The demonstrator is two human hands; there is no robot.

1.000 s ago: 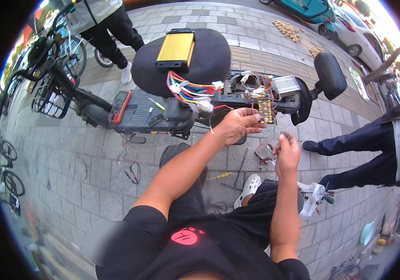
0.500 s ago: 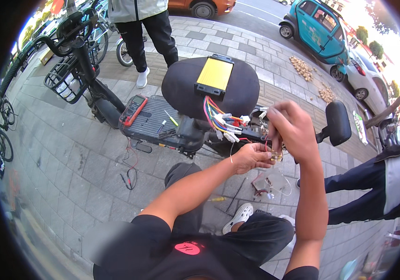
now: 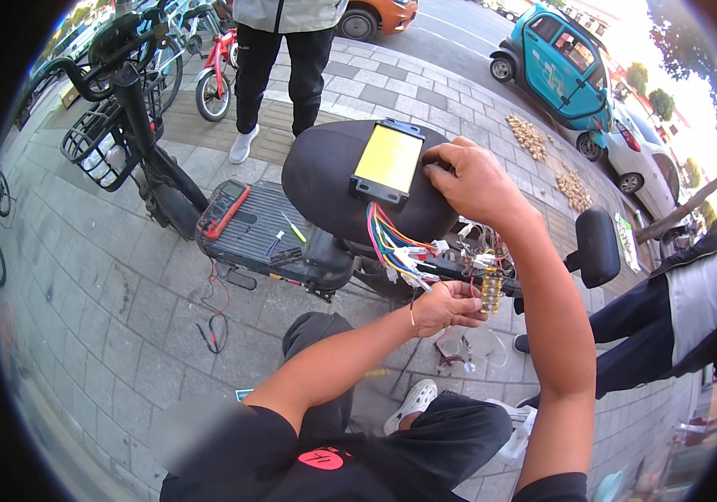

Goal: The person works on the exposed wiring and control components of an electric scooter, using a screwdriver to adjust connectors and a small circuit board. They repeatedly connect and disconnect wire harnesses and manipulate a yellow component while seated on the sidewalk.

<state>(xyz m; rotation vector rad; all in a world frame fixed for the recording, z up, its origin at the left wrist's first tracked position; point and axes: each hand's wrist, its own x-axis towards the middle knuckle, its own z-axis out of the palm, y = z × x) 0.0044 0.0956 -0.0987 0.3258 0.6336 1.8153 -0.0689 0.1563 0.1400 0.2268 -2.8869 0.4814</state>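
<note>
Your left hand, in the head view, has thumb and fingers clamped on the left edge of the brass-coloured terminal block, holding it upright beside the opened rear of the electric scooter, with tangled wiring just above it. Over to your right hand: it's up above the saddle, well apart from the left, fingers curled at the right edge of the yellow-topped controller box; whether they touch it or pinch anything, you can't tell from here. That box lies on the saddle, its bundle of coloured wires spilling toward you into white connectors near your left hand. Across on the ribbed footboard sits a red-edged multimeter, with a green-handled screwdriver to its right, and down on the paving its test leads lie looped. Beyond the saddle stands a person in black trousers; another, in dark trousers, is off to your right.
</note>
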